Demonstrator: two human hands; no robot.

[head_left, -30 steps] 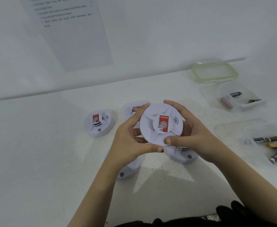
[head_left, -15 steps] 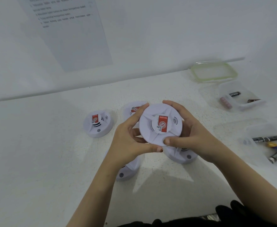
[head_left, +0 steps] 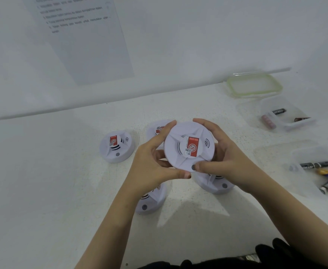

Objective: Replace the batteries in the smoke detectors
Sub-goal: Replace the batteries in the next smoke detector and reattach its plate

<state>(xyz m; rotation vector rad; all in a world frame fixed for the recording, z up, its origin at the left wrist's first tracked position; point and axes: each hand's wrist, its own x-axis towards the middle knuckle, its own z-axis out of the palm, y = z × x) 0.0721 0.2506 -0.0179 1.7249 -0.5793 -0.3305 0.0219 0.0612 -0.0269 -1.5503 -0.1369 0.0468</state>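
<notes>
white table [head_left: 43,191] | round white smoke detector [head_left: 180,150], red label | gripped by left hand [head_left: 151,167] and right hand [head_left: 229,162]

White round smoke detector [head_left: 189,146], face-up, aloft

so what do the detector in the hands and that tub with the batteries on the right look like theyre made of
Held smoke detector: looks like moulded white plastic, matte, with raised ribs, slotted vents and a red paper-like sticker. Battery tub at the right edge: seemingly clear, slightly frosted plastic, since the batteries show through its wall. Neither can be confirmed by look alone.
</notes>
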